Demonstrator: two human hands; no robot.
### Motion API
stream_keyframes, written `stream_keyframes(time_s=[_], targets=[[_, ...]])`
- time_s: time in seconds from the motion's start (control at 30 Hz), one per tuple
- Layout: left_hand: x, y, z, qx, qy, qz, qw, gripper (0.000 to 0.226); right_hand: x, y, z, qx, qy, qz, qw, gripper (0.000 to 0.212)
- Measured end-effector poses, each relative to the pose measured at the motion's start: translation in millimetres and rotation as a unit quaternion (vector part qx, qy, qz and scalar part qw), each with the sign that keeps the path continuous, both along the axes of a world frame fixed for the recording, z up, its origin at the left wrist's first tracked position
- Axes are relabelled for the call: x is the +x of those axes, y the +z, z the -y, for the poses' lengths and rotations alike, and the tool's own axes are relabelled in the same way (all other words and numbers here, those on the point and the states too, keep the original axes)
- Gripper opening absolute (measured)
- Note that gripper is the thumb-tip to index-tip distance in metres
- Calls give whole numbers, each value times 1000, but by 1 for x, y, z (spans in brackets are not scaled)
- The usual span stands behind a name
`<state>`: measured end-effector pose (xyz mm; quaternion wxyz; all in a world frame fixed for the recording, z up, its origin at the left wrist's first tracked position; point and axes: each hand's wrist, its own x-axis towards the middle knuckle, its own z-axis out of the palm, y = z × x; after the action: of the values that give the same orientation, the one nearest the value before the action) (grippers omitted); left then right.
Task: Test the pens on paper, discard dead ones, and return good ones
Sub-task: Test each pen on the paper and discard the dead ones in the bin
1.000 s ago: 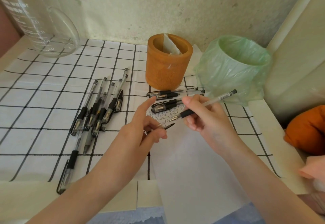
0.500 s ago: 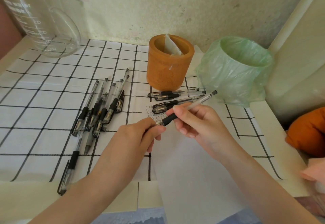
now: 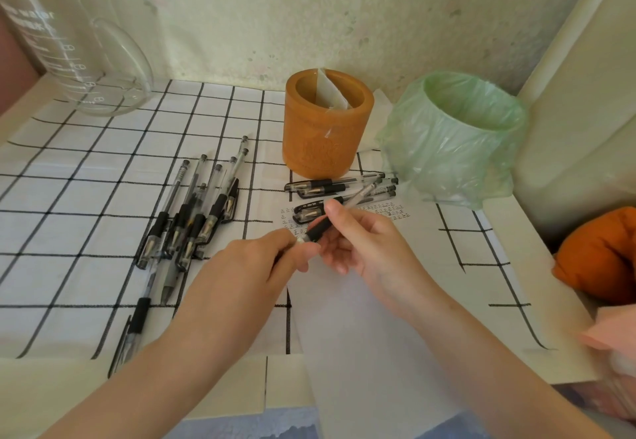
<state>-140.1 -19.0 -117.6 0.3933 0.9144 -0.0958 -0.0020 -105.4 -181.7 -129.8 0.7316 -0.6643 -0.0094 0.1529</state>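
Checked cloth [image 3: 86, 197], one orange cup [image 3: 323, 142], one bin [image 3: 447, 149], left hand [image 3: 247, 266] and right hand [image 3: 371, 242] gripping one pen [image 3: 318, 230]

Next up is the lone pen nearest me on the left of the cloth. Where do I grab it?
Pinch the lone pen at its black rubber grip, from above, fingers across the barrel. It lies flat on the cloth; its far end reaches the pile of pens, but the grip lies clear.
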Motion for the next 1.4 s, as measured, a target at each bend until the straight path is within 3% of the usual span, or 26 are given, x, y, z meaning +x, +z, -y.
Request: stream_keyframes(time_s=[0.2,0.43,0.7,1.0,1.1,1.3,1.4], targets=[[4,-2,-4,104,13,22,994,60,5,4,6,39,15,-26,999,20],[20,-9,-31,272,97,153,945,18,25,14,23,-31,-103,-56,993,42],[27,-24,-40,340,110,100,929,51,25,12,21,17,-94,-65,993,35],[36,-21,-36,218,162,111,956,35,21,8,18,-45,-58,-11,997,24],[27,-18,-33,217,119,125,961,32,19,9,15,-35,-38,-17,999,26],[10,-7,-9,80,2,107,991,27,15,12,6,-5,33,6,999,44],[3,-8,0,12,-14,63,998,26,15,11,7,2,14,31,999,29]])
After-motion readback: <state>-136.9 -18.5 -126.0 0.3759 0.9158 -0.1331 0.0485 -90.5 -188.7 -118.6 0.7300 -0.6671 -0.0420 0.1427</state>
